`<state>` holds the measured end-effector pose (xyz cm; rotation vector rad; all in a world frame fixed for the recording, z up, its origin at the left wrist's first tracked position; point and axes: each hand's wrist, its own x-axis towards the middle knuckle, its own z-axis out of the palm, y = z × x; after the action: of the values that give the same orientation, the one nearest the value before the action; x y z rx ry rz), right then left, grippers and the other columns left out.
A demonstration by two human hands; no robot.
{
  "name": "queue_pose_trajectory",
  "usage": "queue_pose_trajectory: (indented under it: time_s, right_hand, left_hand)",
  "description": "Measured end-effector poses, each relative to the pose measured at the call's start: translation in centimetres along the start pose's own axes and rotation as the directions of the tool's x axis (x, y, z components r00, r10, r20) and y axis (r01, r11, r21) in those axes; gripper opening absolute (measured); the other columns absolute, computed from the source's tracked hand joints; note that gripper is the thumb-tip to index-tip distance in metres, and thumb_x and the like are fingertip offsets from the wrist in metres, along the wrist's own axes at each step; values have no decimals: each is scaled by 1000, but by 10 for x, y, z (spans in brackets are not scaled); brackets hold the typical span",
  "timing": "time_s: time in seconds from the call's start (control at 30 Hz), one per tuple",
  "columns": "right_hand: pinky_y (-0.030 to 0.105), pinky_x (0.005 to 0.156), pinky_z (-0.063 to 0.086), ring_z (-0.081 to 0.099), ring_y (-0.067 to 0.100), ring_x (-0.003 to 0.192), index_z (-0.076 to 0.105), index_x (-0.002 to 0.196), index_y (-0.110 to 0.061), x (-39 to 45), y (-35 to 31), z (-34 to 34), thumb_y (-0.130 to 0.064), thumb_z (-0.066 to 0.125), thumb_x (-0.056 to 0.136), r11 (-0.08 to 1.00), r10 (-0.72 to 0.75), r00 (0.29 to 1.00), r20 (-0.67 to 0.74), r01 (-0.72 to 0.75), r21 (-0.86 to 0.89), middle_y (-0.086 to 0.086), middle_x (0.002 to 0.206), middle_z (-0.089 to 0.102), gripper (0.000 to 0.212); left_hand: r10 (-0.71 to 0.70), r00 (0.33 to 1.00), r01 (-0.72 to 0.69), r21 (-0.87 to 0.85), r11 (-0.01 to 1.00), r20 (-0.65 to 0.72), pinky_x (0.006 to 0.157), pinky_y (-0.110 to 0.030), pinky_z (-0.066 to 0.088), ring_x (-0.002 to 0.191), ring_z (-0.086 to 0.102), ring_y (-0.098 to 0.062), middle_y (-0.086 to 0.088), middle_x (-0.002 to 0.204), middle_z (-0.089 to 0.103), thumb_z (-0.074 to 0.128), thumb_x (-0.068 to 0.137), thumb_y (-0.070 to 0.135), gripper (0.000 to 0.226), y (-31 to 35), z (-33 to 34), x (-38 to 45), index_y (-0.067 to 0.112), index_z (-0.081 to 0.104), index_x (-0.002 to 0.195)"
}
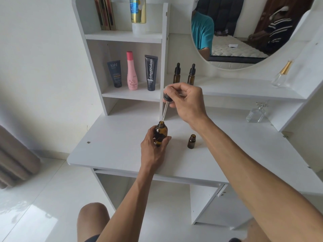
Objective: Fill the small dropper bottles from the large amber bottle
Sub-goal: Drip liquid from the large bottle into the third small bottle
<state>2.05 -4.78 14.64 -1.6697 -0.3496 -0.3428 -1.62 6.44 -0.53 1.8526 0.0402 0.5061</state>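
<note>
Two hands busy: left hand grips big amber bottle, right hand pinches dropper at its mouth; next, carry over to open small bottle.

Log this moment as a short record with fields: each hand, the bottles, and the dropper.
left hand: grips big amber bottle on desk
right hand: pinches dropper, tip at big bottle's mouth
small open bottle: on desk, uncapped, right of big bottle
capped dropper bottles: two on shelf behind
</note>
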Motion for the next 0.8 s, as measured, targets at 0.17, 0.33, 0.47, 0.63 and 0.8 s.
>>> queue_pose_trajectory:
  time_s: [0.17, 0.33, 0.47, 0.63, 0.8]
  right_hand:
    - [25, 63, 59, 76, 21, 78, 72, 101, -3, 1, -12, -6, -21, 69, 94, 999, 7, 998, -57, -4, 54, 12, 91, 75, 19]
    - [29, 67, 61, 76, 18, 76, 73, 100, -5, 1, -14, -17, -22, 69, 94, 999, 11, 995, -99, -5, 54, 8, 90, 74, 19]
    - [31, 67, 62, 76, 20, 76, 73, 98, -8, -1, -9, -31, -21, 70, 93, 997, 34, 989, -143, -25, 68, 12, 91, 74, 15]
    - [29, 66, 59, 76, 24, 77, 73, 93, -12, -4, 2, -52, -22, 71, 92, 992, 81, 975, -206, -60, 107, 13, 89, 74, 10]
    - [27, 64, 59, 75, 20, 74, 72, 91, -12, -10, 12, -71, -20, 69, 93, 994, 99, 964, -246, -83, 76, 13, 88, 74, 8]
  left_hand:
    - [-5, 1000, 5, 5, 1000, 6, 75, -11, 49, 89, 59, 13, 20, 95, 65, 76, 84, 27, 39, 1, -1, -1, 33, 54, 117]
    - [-11, 1000, 11, 4, 1000, -4, 79, -24, 54, 91, 61, 9, 19, 97, 66, 76, 83, 28, 40, -1, -1, -1, 32, 55, 117]
    - [-9, 1000, 9, 10, 1000, -7, 79, -23, 54, 92, 62, 6, 15, 100, 67, 76, 83, 29, 42, -2, -1, -1, 30, 56, 121]
    - [-27, 1000, 27, 7, 1000, 3, 74, -13, 50, 92, 60, 10, 16, 100, 66, 76, 84, 28, 43, 0, -1, -1, 30, 55, 122]
    - [-47, 999, 47, 2, 999, 0, 70, -3, 44, 91, 59, 14, 17, 99, 64, 76, 84, 27, 45, 2, 0, -1, 29, 54, 123]
